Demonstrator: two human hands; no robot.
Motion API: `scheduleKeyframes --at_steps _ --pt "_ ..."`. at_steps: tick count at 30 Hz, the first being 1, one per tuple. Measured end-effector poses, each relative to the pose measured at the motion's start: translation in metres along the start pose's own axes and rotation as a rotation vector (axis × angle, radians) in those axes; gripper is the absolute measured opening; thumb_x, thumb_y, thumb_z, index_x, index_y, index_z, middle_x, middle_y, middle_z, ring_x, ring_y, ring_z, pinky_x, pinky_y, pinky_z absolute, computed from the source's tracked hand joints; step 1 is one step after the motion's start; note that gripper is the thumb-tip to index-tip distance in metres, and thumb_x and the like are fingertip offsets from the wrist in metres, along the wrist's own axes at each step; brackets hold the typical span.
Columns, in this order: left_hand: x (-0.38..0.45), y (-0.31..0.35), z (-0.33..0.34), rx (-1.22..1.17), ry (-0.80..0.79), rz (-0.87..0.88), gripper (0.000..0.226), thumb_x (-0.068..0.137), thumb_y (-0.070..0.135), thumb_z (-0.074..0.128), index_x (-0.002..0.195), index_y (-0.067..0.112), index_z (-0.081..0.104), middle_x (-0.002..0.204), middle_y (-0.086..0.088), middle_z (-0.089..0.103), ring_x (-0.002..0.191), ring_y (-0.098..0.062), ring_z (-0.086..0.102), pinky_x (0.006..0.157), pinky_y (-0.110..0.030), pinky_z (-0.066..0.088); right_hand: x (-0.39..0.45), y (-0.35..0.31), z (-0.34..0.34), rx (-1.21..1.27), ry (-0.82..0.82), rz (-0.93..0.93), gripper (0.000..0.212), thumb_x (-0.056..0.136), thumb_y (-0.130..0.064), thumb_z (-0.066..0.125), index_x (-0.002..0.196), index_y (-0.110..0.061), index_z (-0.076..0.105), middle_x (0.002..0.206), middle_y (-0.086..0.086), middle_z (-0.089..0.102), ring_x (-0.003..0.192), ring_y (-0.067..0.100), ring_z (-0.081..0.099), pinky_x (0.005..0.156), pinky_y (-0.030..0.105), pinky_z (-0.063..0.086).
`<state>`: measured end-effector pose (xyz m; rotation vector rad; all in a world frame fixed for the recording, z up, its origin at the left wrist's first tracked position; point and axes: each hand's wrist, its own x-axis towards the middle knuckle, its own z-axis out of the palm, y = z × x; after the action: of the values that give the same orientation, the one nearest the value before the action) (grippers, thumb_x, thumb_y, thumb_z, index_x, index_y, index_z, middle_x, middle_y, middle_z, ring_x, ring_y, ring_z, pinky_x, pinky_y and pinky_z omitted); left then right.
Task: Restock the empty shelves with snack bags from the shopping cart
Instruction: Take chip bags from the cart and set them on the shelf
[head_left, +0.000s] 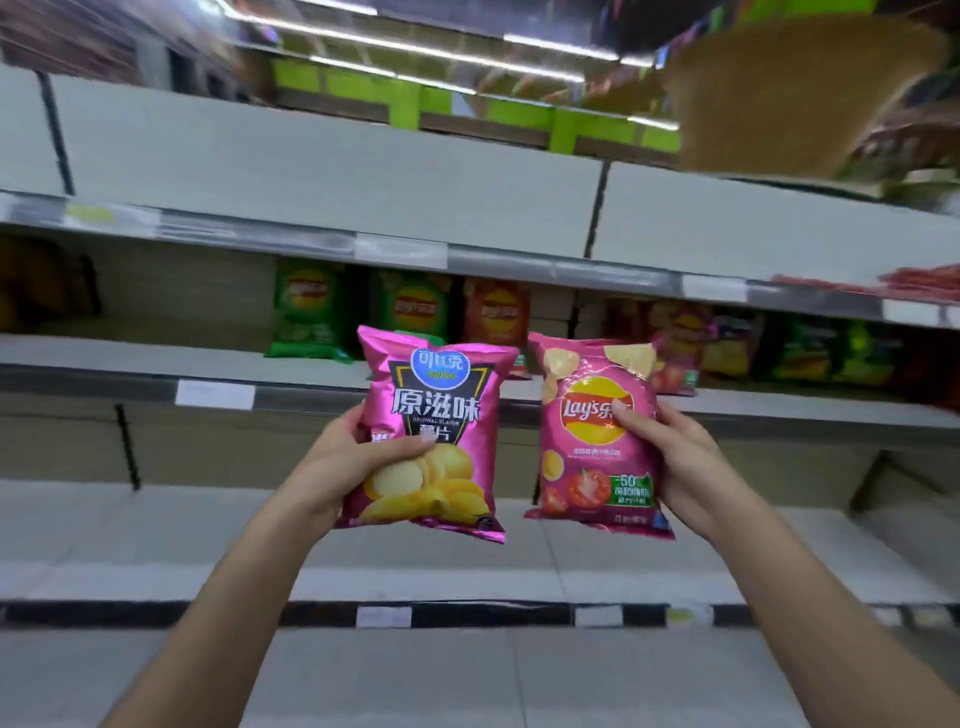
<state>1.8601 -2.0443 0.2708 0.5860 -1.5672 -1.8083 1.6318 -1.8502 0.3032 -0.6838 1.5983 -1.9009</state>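
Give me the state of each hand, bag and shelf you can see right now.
Left hand: gripping the magenta bag, held upright.
Right hand: gripping the Lay's bag, held upright.
Green bags: standing on the middle shelf.
Orange bag: standing beside them.
Top shelf: bare.
Lower shelf: bare.

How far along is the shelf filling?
Early. Done: a few chip bags stand on the middle shelf. In hand: the left hand holds a magenta bag, the right hand a pink Lay's bag. Left: the top shelf and lower shelf look bare.
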Motion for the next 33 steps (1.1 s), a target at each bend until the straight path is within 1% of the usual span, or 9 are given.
scheduleKeyframes --at_steps 4,7,10,14,17,21,26,31,33 --pt "0.015 -0.004 -0.008 0.021 0.109 0.011 0.067 0.055 0.015 0.091 0.115 0.01 0.063 0.104 -0.011 0.074 0.095 -0.031 0.071 0.088 -0.047 0.055 0.064 0.003 0.002 0.062 -0.064 0.047 0.048 0.079 -0.024 0.075 0.123 -0.015 0.058 0.104 0.009 0.075 0.092 0.03 0.073 0.077 0.043 0.059" --pt "0.03 -0.005 -0.013 0.026 0.14 0.039 0.054 0.062 0.011 0.082 0.113 0.008 0.063 0.101 -0.012 0.074 0.091 -0.03 0.072 0.076 -0.039 0.06 0.107 0.006 0.009 0.097 -0.103 0.053 0.052 0.075 -0.024 0.077 0.122 -0.014 0.059 0.103 0.01 0.075 0.09 0.029 0.073 0.074 0.041 0.058" --pt "0.046 -0.002 -0.018 -0.018 0.133 0.037 0.065 0.053 0.019 0.092 0.111 0.006 0.065 0.103 -0.016 0.073 0.091 -0.033 0.072 0.07 -0.036 0.06 0.147 0.003 0.018 0.117 -0.12 0.081 0.053 0.071 -0.026 0.079 0.119 -0.012 0.062 0.101 0.012 0.075 0.086 0.028 0.074 0.067 0.039 0.058" --pt "0.06 0.005 -0.024 -0.018 0.148 0.046 0.068 0.052 0.018 0.091 0.113 0.006 0.064 0.108 -0.017 0.072 0.097 -0.035 0.07 0.077 -0.042 0.06 0.198 -0.007 0.036 0.138 -0.153 0.127 0.045 0.08 -0.023 0.075 0.121 -0.009 0.062 0.099 0.014 0.074 0.078 0.028 0.073 0.061 0.037 0.058" --pt "0.065 0.009 -0.023 0.026 0.159 0.059 0.08 0.041 0.026 0.093 0.114 0.008 0.064 0.107 -0.016 0.072 0.096 -0.035 0.07 0.074 -0.039 0.06 0.226 -0.007 0.045 0.139 -0.163 0.137 0.045 0.088 -0.017 0.067 0.129 -0.005 0.054 0.105 0.018 0.071 0.084 0.029 0.071 0.063 0.037 0.057" --pt "0.065 0.013 -0.021 0.047 0.192 0.098 0.095 0.027 0.035 0.097 0.112 0.007 0.065 0.106 -0.015 0.073 0.093 -0.034 0.071 0.069 -0.035 0.06 0.239 -0.004 0.044 0.151 -0.195 0.161 0.04 0.093 -0.016 0.06 0.131 -0.004 0.051 0.105 0.017 0.069 0.087 0.028 0.068 0.07 0.041 0.055" --pt "0.074 0.012 0.001 0.058 0.158 0.09 0.078 0.043 0.025 0.093 0.113 0.008 0.064 0.105 -0.015 0.073 0.093 -0.035 0.071 0.068 -0.036 0.06 0.231 -0.01 0.027 0.155 -0.225 0.163 0.042 0.089 -0.018 0.066 0.127 -0.005 0.055 0.103 0.016 0.07 0.087 0.029 0.069 0.07 0.04 0.056" --pt "0.093 0.007 0.038 0.036 0.114 0.101 0.094 0.023 0.037 0.097 0.107 0.008 0.069 0.104 -0.017 0.073 0.088 -0.034 0.072 0.067 -0.04 0.06 0.213 -0.023 -0.01 0.149 -0.289 0.218 0.021 0.089 -0.022 0.066 0.106 -0.011 0.066 0.087 0.011 0.075 0.072 0.023 0.072 0.069 0.038 0.061" --pt "0.102 0.005 0.055 0.021 0.09 0.096 0.093 0.02 0.038 0.097 0.104 0.01 0.07 0.103 -0.017 0.073 0.085 -0.034 0.072 0.066 -0.044 0.059 0.202 -0.024 -0.028 0.113 -0.312 0.228 0.025 0.086 -0.023 0.07 0.108 -0.01 0.066 0.095 0.012 0.075 0.079 0.025 0.072 0.076 0.04 0.06"
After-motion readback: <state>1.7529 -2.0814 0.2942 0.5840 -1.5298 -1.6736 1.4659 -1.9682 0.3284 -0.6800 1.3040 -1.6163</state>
